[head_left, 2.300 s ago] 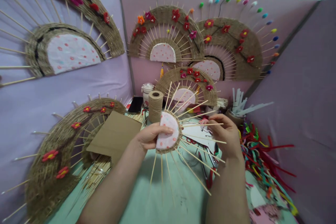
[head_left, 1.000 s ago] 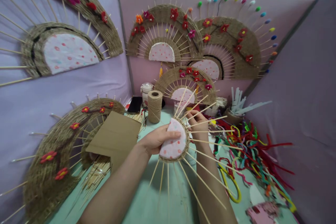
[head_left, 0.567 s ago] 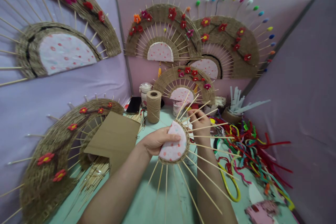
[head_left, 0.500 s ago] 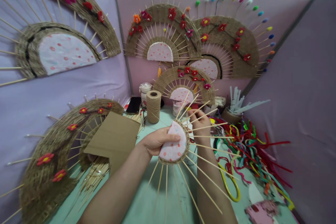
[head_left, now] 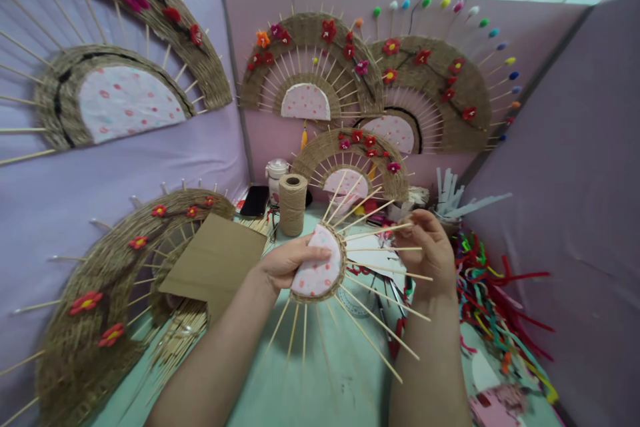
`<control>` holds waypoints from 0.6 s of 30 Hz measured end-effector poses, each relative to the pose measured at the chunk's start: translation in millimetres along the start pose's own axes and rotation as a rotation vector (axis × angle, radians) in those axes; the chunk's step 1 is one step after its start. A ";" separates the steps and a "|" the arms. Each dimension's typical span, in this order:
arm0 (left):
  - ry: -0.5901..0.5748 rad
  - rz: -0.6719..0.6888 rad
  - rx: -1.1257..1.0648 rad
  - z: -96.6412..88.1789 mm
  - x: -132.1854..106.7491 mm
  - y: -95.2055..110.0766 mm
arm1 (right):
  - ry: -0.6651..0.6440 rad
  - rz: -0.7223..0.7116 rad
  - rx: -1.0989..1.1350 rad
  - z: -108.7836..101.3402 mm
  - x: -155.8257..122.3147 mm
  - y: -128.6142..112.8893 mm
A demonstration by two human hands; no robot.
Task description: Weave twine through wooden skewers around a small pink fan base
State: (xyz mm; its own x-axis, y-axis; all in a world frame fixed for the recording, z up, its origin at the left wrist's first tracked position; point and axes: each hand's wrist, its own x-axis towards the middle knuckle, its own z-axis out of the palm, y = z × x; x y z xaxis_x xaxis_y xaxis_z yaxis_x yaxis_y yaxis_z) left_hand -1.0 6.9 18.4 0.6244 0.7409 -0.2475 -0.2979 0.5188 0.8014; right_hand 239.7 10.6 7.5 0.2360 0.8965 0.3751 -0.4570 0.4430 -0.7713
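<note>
My left hand grips a small half-round fan piece, its thumb on the white spotted cloth and its fingers behind. Brown twine is woven round the curved edge. Thin bamboo sticks spread from that edge like rays, toward the right and downward. My right hand is raised by the tips of the sticks on the right, thumb and fingers pinched together. What the pinch holds is too fine to make out. A spool of brown twine stands upright behind my left hand.
Finished woven fans with felt flowers hang on the partitions. Another fan and cardboard lie at left. Colourful pipe cleaners are heaped at right. Scissors, a phone and a lidded jar are on the table.
My right hand has moved from the curved edge out to the right, beyond the stick tips. The fan piece in my left hand has shifted slightly left.
</note>
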 end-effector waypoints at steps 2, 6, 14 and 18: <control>-0.019 -0.018 0.008 0.4 0.3 -0.5 | 0.004 -0.066 0.052 2.6 -0.8 -3.9; -0.064 -0.049 0.007 3.1 2.4 -3.0 | 0.057 -0.154 0.066 11.9 -0.1 -5.5; -0.109 -0.112 0.050 9.1 6.2 -10.6 | 0.127 -0.201 0.104 11.9 2.7 -5.8; -0.124 -0.117 0.051 12.4 7.4 -15.2 | 0.221 -0.106 0.039 7.7 8.8 6.1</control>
State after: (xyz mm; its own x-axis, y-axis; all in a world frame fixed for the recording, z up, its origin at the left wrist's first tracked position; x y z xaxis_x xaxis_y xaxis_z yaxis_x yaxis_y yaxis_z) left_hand 17.2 -0.8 11.1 0.7379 0.6167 -0.2741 -0.1831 0.5739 0.7982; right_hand 232.4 21.3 10.1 0.4642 0.8230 0.3274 -0.4518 0.5380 -0.7116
